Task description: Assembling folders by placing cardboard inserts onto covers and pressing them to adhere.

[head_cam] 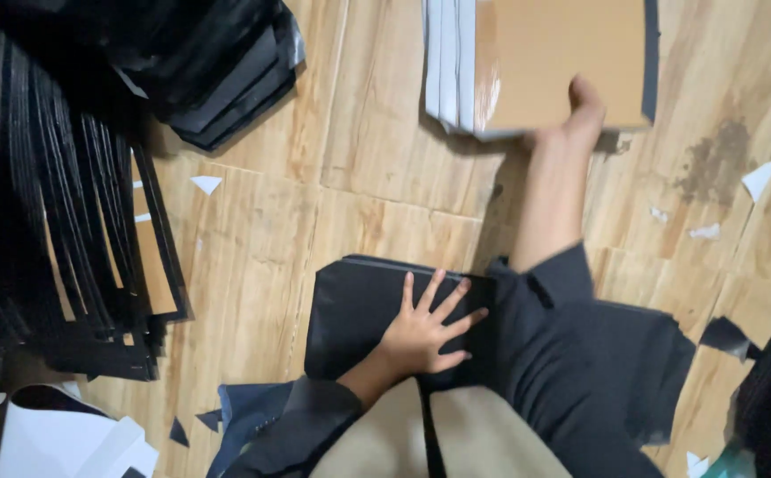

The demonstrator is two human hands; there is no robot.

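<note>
A pale wood-grain tiled floor (376,168) fills the view, with a dark stain at the right and small white paper scraps scattered about. Along the left edge leans a large fanned stack of black-edged flat boards (66,221), some showing brown card faces; its top and left run out of frame, and how many boards it holds cannot be made out. Above it lies a loose heap of black sheets (217,62), also cut off at the top. At the top centre sits a pile of flat brown card panels with white and grey edges (545,62), its upper part out of view and a glossy film catching light on its left side. The right hand (585,111) reaches out to this pile, fingers curled over its lower edge; most of the fingers are hidden behind the card. Nearer, a flat black rectangular sheet stack (359,310) lies on the floor, partly covered by dark sleeves. The left hand (425,332) presses flat on it, fingers spread wide. Torn dark paper (726,336) lies at the right.
</note>
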